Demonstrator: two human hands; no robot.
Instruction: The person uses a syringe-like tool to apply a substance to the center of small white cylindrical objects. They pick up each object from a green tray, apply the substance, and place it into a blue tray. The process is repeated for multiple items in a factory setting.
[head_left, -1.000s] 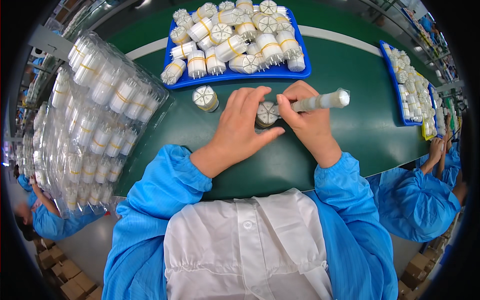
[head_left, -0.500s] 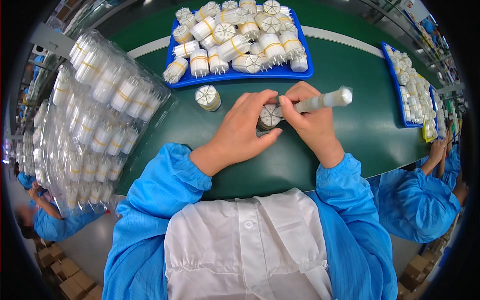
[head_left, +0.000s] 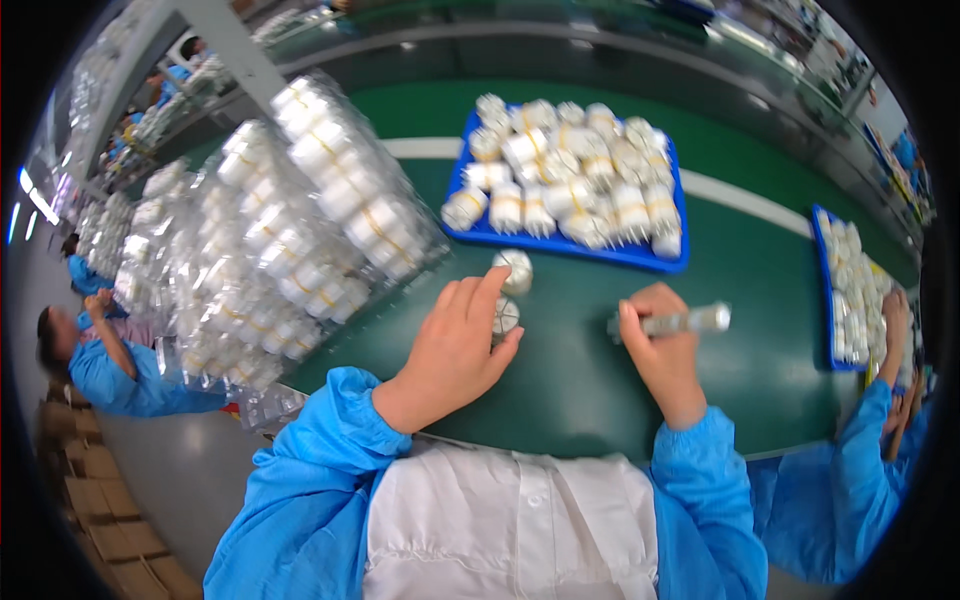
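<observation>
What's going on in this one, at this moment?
A person at a green table has the left hand curled around a white cylinder, with a second cylinder standing just beyond it. The right hand grips a pale, pen-like tool over the table, apart from both cylinders. Farther back, a blue tray is heaped with similar pieces; clear plastic packs of them are stacked on the left.

The person wears bright blue sleeves (head_left: 312,465), gathered at the wrists, and a white buttoned smock (head_left: 455,520).
</observation>
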